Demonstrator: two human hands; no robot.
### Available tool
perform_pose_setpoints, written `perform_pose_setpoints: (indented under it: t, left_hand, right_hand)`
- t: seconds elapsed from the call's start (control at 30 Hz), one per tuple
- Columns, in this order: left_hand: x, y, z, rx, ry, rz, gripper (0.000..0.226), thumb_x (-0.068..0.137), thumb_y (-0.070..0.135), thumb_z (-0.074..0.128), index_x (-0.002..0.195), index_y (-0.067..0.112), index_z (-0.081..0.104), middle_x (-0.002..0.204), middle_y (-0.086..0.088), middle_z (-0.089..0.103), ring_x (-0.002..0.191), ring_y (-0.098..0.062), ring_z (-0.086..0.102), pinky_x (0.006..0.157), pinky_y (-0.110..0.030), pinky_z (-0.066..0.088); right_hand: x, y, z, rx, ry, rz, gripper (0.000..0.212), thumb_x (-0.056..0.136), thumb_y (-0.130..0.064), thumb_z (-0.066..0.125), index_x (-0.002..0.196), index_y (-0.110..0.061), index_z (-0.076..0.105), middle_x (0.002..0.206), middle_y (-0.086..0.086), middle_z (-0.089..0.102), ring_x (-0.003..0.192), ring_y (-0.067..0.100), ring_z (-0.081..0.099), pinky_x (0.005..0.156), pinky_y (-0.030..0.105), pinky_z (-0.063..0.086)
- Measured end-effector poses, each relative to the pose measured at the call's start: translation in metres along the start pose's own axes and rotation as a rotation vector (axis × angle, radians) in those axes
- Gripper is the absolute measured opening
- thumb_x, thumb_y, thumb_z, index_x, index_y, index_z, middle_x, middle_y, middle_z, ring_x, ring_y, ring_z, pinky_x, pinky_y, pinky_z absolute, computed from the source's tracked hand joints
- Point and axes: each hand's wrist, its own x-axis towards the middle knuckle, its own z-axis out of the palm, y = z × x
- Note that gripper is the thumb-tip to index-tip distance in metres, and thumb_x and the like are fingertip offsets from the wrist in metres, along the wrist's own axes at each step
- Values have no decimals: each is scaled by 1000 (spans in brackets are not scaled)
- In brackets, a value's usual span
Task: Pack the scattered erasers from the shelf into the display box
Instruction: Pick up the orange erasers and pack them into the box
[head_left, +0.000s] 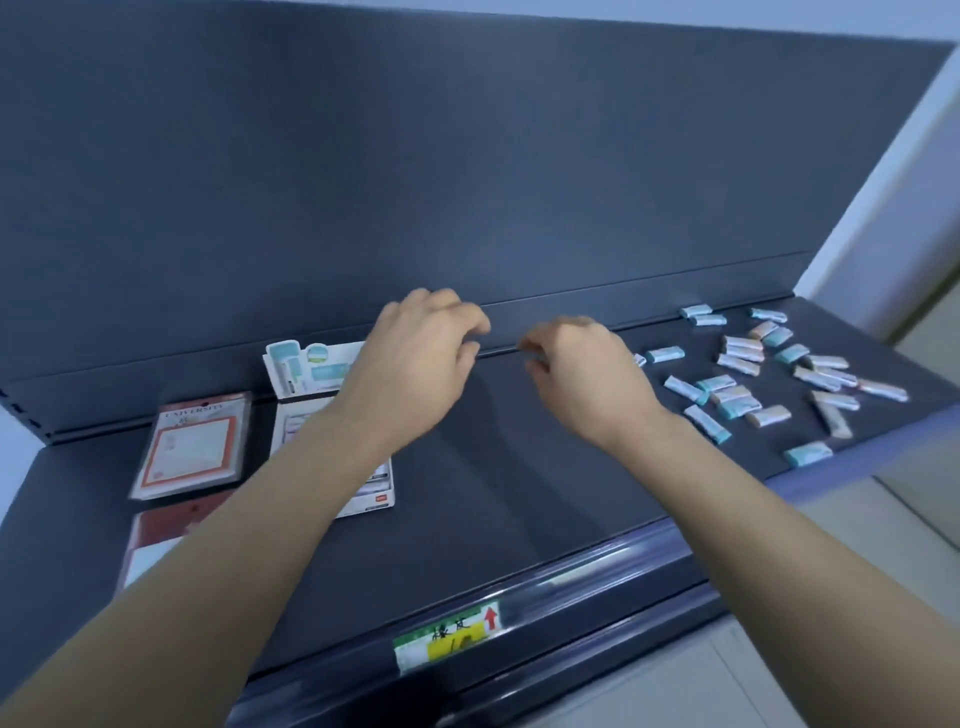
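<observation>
Erasers (737, 408) are lying scattered on the shelf (493, 467); left hand (426, 353) is hovering loose and empty by the box (311, 364); right hand (576, 374) is curling, can't tell if gripping.

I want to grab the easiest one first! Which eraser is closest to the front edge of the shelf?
The blue-green eraser lying by itself, nearest the front edge of the shelf. The other erasers all lie farther back.
</observation>
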Motion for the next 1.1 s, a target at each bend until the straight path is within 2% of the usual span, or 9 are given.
perform_pose_setpoints:
  t: [0.13, 0.3, 0.47, 0.57, 0.77, 0.9, 1.1]
  left_hand:
    - [28, 83, 16, -88, 86, 75, 24, 93, 14, 49, 114, 17, 61, 112, -1, 60, 106, -23, 49, 93, -36, 37]
    - [61, 179, 55, -104, 61, 142, 24, 93, 15, 49, 115, 17, 60, 114, -1, 60, 107, -23, 49, 95, -37, 39]
    - [81, 237, 94, -90, 21, 132, 24, 93, 15, 49, 115, 18, 60, 113, 0, 61, 106, -23, 49, 93, -35, 38]
    - [88, 254, 109, -84, -3, 105, 25, 93, 16, 49, 116, 18, 59, 112, 1, 60, 105, -21, 48, 92, -34, 37]
    - [111, 265, 136, -67, -47, 83, 22, 92, 16, 50, 111, 19, 61, 109, 2, 61, 102, -21, 49, 90, -34, 37]
    - [130, 271, 167, -93, -136, 97, 21, 92, 15, 49, 109, 18, 62, 108, 1, 61, 102, -22, 50, 90, -34, 37]
    - [160, 276, 220, -67, -301, 141, 20, 89, 15, 52, 107, 17, 62, 110, -1, 62, 104, -24, 50, 90, -36, 37]
  right_hand:
    - [-23, 78, -31, -43, 78, 52, 24, 91, -9, 47, 109, -9, 63, 108, 13, 62, 108, 34, 53, 82, 39, 48]
    - [-53, 184, -65, -65, 130, 152, 25, 91, -8, 47, 108, -7, 64, 110, 14, 61, 107, 35, 53, 83, 40, 47]
    - [-70, 262, -86, -51, 136, 219, 28, 91, -6, 46, 112, -11, 64, 112, 13, 60, 108, 34, 52, 84, 39, 47]
    - [-72, 291, -90, -18, 121, 236, 29, 91, -9, 48, 116, -14, 62, 116, 11, 60, 108, 33, 54, 86, 42, 49]
    - [-66, 325, -85, 0, 96, 250, 29, 93, -10, 48, 119, -14, 61, 117, 10, 59, 110, 33, 51, 86, 40, 48]
    - [-60, 350, -79, -12, 62, 292, 28, 93, -11, 48, 116, -15, 64, 116, 11, 61, 109, 34, 53, 86, 38, 48]
    - [-50, 386, -66, -46, -35, 362, 26, 89, -11, 50, 110, -14, 66, 111, 11, 64, 102, 33, 57, 78, 35, 47]
